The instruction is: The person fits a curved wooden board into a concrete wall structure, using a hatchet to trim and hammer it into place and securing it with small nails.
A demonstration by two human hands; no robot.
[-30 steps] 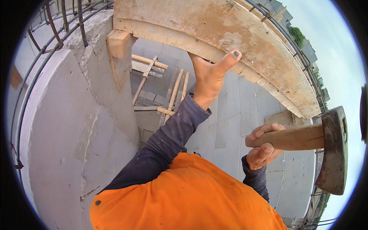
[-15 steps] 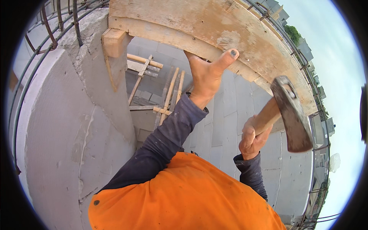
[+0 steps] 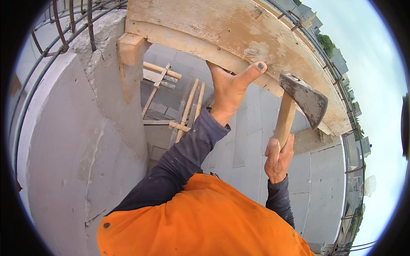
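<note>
In my right hand (image 3: 279, 161) I grip the wooden handle of a hatchet (image 3: 304, 99), fingers wrapped round its lower part. Its dark, worn steel head is up in front of the lower edge of a wooden board (image 3: 200, 23), with the blade pointing to the lower right. My left hand (image 3: 227, 90) holds the same board from below: the thumb is raised over its face, while the other fingers are hidden behind its edge. The board is scuffed, with nail heads along its lower strip, and spans the opening between wall parts.
A grey block wall (image 3: 64, 141) stands on the left, with a wooden block (image 3: 131, 49) under the board's end. Rebar (image 3: 90, 25) rises at the upper left and more runs along the right. Through the opening, wooden poles (image 3: 188, 104) show far below.
The hatchet head has swung left and slightly up, and its handle is more upright. My right hand has turned with it. My left hand stays at the board.
</note>
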